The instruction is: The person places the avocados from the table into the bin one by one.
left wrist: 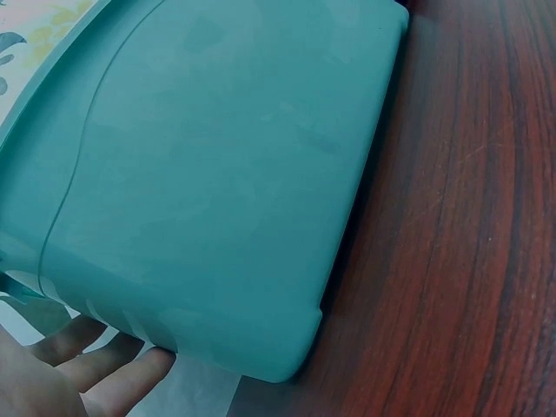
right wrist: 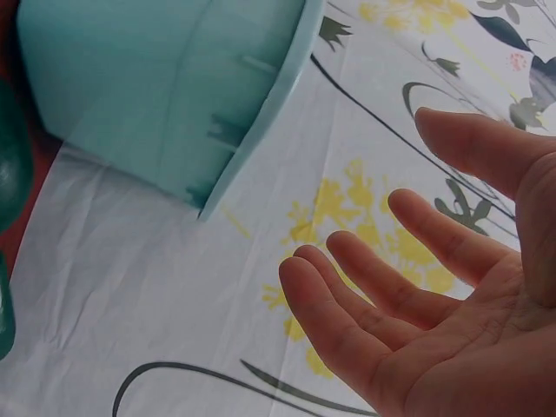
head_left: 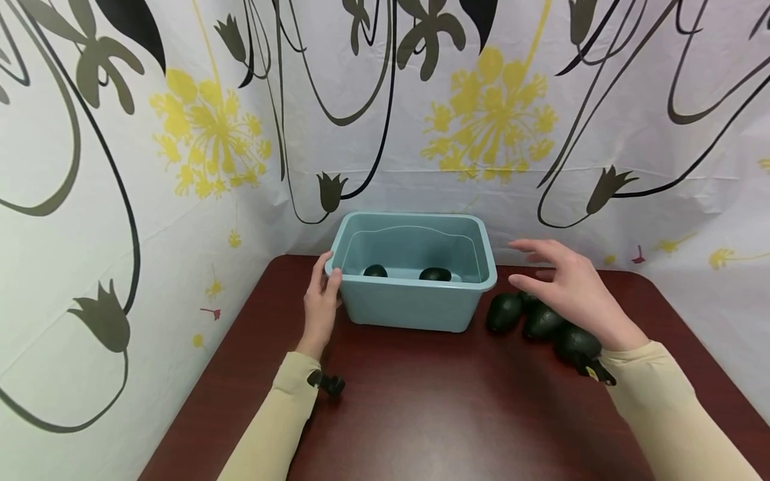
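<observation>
A light blue plastic bin (head_left: 409,304) stands at the back of the table, with two dark green avocados (head_left: 436,274) visible inside. My left hand (head_left: 320,310) holds its front left corner, thumb near the front rim and fingers along the left side. In the left wrist view, fingertips (left wrist: 130,378) touch the bin's side wall (left wrist: 208,191). To the right of the bin, my right hand (head_left: 568,287) hovers over several loose avocados (head_left: 504,312), fingers spread and holding nothing. The right wrist view shows its bare palm (right wrist: 486,365); the bin's right end (right wrist: 139,95) is apart from it.
A patterned white cloth (head_left: 385,147) hangs close behind the table and along its left side. The dark red wooden table (head_left: 445,401) extends in front of the bin. Wrist cameras (head_left: 327,383) are strapped on both forearms.
</observation>
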The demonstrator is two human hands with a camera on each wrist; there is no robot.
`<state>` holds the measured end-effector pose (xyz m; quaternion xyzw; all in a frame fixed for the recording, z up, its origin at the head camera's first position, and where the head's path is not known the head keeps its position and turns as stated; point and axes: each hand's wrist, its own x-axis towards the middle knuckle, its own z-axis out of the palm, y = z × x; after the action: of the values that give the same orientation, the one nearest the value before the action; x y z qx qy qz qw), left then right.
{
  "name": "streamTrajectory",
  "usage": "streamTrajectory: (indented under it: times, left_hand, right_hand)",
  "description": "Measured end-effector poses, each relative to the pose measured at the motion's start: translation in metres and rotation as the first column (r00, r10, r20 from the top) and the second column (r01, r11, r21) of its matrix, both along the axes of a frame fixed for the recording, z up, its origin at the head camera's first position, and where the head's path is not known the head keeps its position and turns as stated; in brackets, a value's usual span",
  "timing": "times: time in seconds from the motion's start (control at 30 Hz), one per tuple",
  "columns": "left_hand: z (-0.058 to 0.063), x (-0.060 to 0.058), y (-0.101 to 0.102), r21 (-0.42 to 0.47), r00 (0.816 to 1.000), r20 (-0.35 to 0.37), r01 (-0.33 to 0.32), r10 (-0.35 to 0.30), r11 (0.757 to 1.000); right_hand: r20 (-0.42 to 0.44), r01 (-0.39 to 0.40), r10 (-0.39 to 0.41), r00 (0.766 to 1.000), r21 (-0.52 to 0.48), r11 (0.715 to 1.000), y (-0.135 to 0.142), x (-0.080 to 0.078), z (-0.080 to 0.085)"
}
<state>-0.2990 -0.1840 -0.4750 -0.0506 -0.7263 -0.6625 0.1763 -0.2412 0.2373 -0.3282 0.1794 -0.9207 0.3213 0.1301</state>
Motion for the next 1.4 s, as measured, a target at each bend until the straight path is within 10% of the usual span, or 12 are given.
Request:
streamTrajectory:
  times: [0.73, 1.13, 1.4]
  left_hand:
    - [0.002, 0.0, -0.003, 0.009, 0.999, 0.028, 0.015, -0.016, 1.0]
    - [0.028, 0.021, 0.003, -0.006, 0.999, 0.023, 0.029, -0.029, 1.0]
    - [-0.001, -0.001, -0.001, 0.0, 1.0, 0.009, -0.01, 0.01, 1.0]
  right_hand:
    - [0.005, 0.116, -0.118, 0.993, 0.148, 0.982, 0.058, 0.016, -0.031]
    - [0.023, 0.116, -0.125, 0.992, 0.25, 0.961, 0.089, 0.022, -0.056]
    - [0.066, 0.094, -0.118, 0.991, 0.292, 0.952, 0.111, 0.024, -0.079]
